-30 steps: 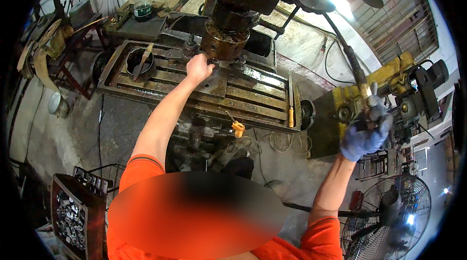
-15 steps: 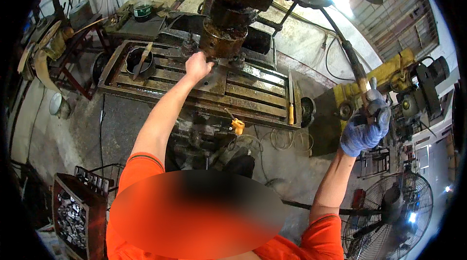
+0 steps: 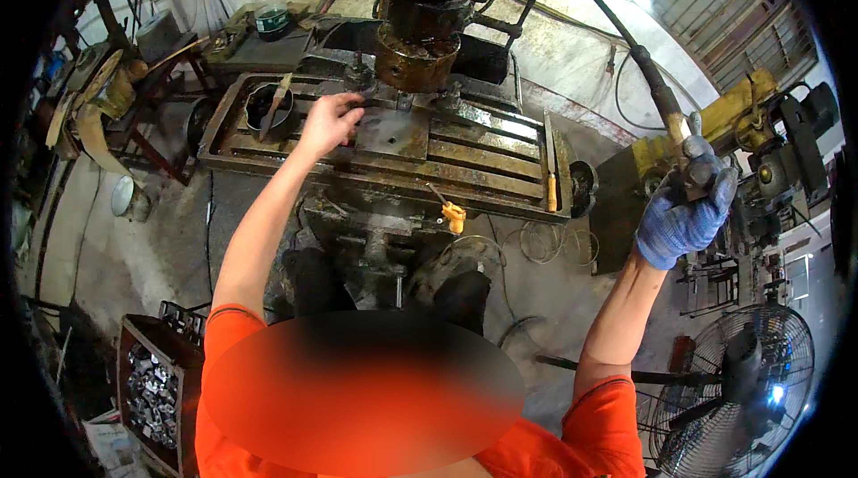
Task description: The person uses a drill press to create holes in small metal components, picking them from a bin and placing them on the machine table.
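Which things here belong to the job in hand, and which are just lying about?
Seemingly in the job:
long handle, its end in the gloved right hand
spindle and slotted table, near the bare left hand

Seemingly lying about:
plastic bottle
fan
box of metal pieces

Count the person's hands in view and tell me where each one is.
2. The bare left hand is over the left half of the slotted machine table; the gloved right hand is at the lower end of the dark lever.
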A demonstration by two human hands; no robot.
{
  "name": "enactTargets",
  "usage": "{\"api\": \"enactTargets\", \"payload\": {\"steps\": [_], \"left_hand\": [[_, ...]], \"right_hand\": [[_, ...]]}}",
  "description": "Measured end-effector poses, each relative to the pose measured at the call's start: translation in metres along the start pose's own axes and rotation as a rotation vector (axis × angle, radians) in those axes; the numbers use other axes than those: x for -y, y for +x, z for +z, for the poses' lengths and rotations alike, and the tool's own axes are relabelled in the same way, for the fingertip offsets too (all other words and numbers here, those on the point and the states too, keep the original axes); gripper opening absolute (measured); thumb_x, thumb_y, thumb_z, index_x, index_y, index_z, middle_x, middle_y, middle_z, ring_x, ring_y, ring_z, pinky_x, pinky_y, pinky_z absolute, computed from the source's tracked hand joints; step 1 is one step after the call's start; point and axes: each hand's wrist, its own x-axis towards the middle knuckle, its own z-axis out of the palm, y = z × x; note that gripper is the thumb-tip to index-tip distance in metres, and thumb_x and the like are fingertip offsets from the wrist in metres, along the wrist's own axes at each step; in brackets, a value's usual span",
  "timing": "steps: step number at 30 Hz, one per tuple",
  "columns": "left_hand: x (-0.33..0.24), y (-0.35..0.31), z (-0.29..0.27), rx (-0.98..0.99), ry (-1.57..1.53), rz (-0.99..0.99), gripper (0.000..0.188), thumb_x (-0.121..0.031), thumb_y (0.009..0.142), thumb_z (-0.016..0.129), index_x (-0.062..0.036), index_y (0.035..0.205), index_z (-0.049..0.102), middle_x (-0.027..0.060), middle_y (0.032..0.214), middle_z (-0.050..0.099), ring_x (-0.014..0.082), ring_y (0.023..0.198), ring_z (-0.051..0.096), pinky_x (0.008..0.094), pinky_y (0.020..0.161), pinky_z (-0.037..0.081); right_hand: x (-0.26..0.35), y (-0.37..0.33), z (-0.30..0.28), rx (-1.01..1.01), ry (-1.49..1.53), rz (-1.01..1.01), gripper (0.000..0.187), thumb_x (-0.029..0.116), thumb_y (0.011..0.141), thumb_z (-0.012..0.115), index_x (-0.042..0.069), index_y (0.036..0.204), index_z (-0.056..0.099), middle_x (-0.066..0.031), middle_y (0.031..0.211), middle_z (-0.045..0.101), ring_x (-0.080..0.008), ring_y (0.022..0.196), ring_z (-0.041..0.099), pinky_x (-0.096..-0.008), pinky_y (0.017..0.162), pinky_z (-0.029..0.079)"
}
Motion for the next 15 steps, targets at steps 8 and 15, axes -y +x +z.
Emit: {"api": "enactTargets", "payload": {"steps": [8, 15], "left_hand": [[0.005, -0.051, -0.051, -0.071, -0.043, -0.048, 0.023, -0.008, 0.082, 0.056, 0.0064, 0.1, 0.059, 0.0046, 0.061, 0.058, 0.0067, 0.045, 0.05, 0.0222, 0.037, 0.039], [-0.006, -0.073, -0.066, -0.138, -0.029, -0.056, 0.023, -0.009, 0.082, 0.056, 0.0067, 0.099, 0.059, 0.0049, 0.065, 0.06, 0.0059, 0.047, 0.05, 0.021, 0.039, 0.04]], "right_hand": [[-0.009, -0.01, 0.0, -0.061, -0.157, -0.063, 0.026, 0.022, 0.085, 0.047, 0.0, 0.07, 0.053, -0.0159, 0.089, 0.059, -0.0264, 0.093, 0.053, -0.042, 0.096, 0.031], [-0.019, -0.017, -0.014, -0.014, -0.126, -0.094, 0.03, 0.023, 0.084, 0.046, -0.002, 0.069, 0.054, -0.0172, 0.087, 0.06, -0.0279, 0.094, 0.053, -0.0391, 0.094, 0.033]]}}
